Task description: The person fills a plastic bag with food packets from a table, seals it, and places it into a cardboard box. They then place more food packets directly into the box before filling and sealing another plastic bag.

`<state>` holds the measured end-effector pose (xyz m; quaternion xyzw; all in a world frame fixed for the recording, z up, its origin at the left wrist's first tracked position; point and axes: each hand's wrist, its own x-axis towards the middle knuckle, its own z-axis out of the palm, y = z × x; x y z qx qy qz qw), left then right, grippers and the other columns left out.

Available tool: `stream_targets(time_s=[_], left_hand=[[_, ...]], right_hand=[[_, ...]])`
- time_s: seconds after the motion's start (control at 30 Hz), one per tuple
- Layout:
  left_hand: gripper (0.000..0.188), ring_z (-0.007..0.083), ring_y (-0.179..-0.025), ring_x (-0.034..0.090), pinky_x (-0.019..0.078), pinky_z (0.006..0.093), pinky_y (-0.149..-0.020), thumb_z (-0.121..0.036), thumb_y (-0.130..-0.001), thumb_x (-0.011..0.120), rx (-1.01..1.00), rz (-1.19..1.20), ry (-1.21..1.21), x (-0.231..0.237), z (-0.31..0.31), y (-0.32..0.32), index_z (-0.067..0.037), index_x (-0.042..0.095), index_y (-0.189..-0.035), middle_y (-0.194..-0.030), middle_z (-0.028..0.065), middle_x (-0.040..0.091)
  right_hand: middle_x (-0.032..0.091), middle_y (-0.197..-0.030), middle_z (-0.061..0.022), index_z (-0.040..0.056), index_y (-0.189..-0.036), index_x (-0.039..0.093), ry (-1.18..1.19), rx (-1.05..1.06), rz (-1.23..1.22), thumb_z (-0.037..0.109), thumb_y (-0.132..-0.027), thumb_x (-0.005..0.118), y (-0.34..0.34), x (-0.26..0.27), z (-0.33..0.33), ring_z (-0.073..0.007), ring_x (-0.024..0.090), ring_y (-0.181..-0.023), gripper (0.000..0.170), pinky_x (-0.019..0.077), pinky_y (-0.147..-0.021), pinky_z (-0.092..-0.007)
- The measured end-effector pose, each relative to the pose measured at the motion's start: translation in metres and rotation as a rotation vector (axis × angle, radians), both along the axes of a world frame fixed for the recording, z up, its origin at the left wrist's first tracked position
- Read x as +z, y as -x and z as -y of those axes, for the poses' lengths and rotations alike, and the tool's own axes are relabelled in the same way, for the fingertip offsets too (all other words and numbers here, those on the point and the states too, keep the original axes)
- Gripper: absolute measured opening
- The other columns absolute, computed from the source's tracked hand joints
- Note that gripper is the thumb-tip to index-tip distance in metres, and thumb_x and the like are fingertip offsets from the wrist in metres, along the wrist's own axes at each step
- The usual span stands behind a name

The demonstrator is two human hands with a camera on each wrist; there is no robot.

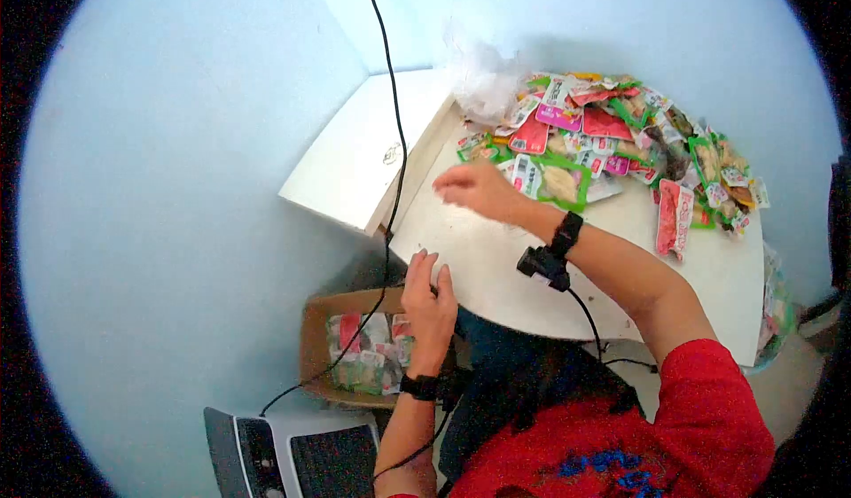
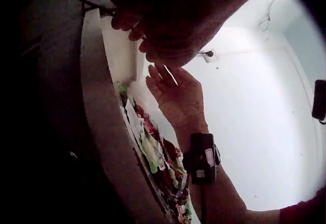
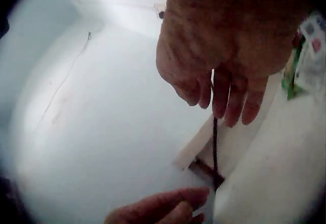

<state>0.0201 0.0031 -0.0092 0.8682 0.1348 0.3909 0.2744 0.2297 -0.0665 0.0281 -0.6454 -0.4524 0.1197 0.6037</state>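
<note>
My right hand (image 1: 483, 192) is over the white table (image 1: 505, 272), its fingers pointing left and nothing in its grasp. In the right wrist view its fingers (image 3: 234, 99) hang loosely, slightly apart. My left hand (image 1: 430, 299) is by the table's near left edge, fingers stretched forward, holding nothing. Seen from the left wrist, it looms dark above the right hand (image 2: 178, 99). Just beyond the right hand lies a green-edged food packet (image 1: 563, 182) with a clear window, at the front of a heap of mixed packets (image 1: 607, 124).
A cardboard box (image 1: 315, 343) with packets inside stands below, left of my left hand. A black cable (image 1: 394, 117) hangs across the view past a white board (image 1: 355, 157). A clear plastic bag (image 1: 487, 86) sits behind the heap. One red-and-white packet (image 1: 675, 219) lies at right.
</note>
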Motion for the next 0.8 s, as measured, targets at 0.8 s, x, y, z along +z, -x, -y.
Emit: stream_targets(time_s=[0.8], left_hand=[[0.03,0.0409,-0.119,0.052,0.0417,0.0461,-0.103,-0.01,-0.088,0.065,0.119,-0.126,-0.026,-0.028,0.01,-0.058,0.007,0.061,-0.113,-0.124,0.0264,0.057]], right_hand=[[0.062,-0.1,-0.0133,0.0062,-0.094,0.07,0.489,-0.739,0.849,0.01,-0.08,0.067,-0.223,0.082,-0.012,-0.0361,0.057,-0.103,0.016,0.052,-0.088,-0.0459]])
